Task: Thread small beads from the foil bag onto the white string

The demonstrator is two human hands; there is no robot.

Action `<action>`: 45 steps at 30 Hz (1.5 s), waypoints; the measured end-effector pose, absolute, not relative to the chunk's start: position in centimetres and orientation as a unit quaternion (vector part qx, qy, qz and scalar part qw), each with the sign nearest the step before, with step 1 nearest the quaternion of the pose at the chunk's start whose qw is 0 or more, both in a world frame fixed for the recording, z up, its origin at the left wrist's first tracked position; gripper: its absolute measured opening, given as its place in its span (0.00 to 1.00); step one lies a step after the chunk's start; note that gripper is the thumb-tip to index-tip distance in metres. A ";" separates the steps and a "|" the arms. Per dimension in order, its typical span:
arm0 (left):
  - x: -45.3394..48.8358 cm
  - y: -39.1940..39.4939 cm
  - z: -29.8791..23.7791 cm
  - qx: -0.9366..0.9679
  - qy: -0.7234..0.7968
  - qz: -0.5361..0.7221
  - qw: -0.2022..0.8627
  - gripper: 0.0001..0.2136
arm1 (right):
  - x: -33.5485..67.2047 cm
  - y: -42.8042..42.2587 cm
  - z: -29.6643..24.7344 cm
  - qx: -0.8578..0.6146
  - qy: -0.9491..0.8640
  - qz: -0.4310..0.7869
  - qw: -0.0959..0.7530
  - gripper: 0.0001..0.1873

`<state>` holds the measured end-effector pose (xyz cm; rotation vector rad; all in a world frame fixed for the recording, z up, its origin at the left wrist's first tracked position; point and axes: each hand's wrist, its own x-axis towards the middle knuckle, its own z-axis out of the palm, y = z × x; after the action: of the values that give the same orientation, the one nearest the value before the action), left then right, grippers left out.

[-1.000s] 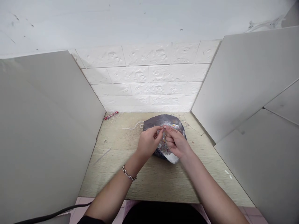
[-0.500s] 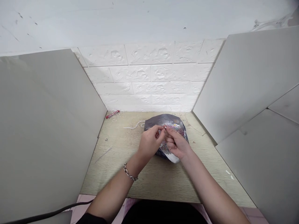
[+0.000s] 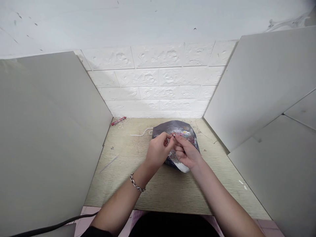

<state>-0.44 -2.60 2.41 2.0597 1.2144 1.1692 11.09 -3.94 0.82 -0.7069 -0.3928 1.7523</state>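
Observation:
My left hand and my right hand meet fingertip to fingertip over a shiny dark foil bag full of small mixed beads. Both hands are pinched closed. A tiny white bead shows between the right thumb and forefinger. What the left fingers pinch is too small to name. A metal chain bracelet is on my left wrist. The bag lies on a pale wooden table, partly hidden by my hands.
A strand of white beads lies left of the bag. A small red packet sits at the back left corner. Grey partition boards stand on both sides, a white brick wall behind. A black cable runs at lower left.
Almost nothing moved. The hands stay pinched together over the bag; the view shifted slightly since one second ago.

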 end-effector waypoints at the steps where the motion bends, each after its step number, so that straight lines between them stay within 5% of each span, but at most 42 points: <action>1: -0.4 -2.6 2.4 0.751 0.445 0.426 0.238 0.08 | 11.1 -3.9 0.8 -0.301 -0.170 0.746 0.569 0.13; 22: -0.4 -2.6 2.3 0.748 0.454 0.425 0.231 0.09 | 11.0 -4.0 0.8 -0.297 -0.178 0.744 0.572 0.11; 35: -0.4 -1.4 2.4 0.515 0.371 0.402 0.660 0.13 | 10.4 -4.1 1.3 -0.385 -0.257 0.621 0.633 0.13; 45: -0.7 -1.4 2.4 0.485 0.333 0.382 0.713 0.13 | 11.1 -4.1 1.0 -0.438 -0.372 0.523 0.629 0.10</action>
<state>-0.66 -1.42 2.40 1.0744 0.7379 0.8458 11.11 -4.12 1.00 -1.0046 -0.8526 1.1990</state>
